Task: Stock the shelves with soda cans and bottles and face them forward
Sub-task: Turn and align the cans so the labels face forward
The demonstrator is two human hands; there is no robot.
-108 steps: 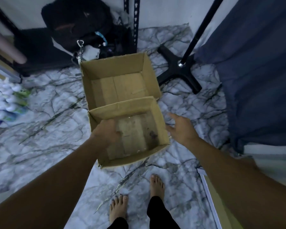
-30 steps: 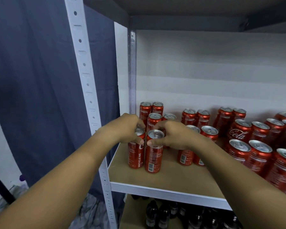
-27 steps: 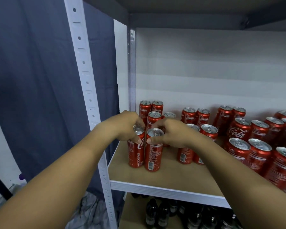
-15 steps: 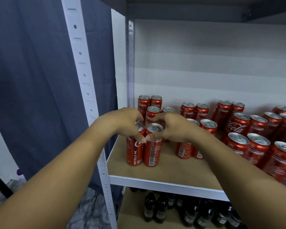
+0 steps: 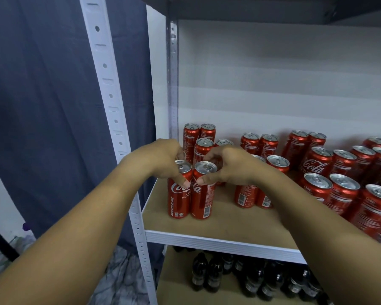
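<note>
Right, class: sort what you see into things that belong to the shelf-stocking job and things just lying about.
Belongs to the job:
left hand
right hand
two front cans
other cans
bottles
shelf

Just lying about:
blue curtain

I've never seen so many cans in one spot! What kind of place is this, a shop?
Probably a stockroom or small shop's back corner. A metal shelving rack holds rows of red cola cans, dark bottles stand on the shelf below, and a blue curtain hangs beside it.
</note>
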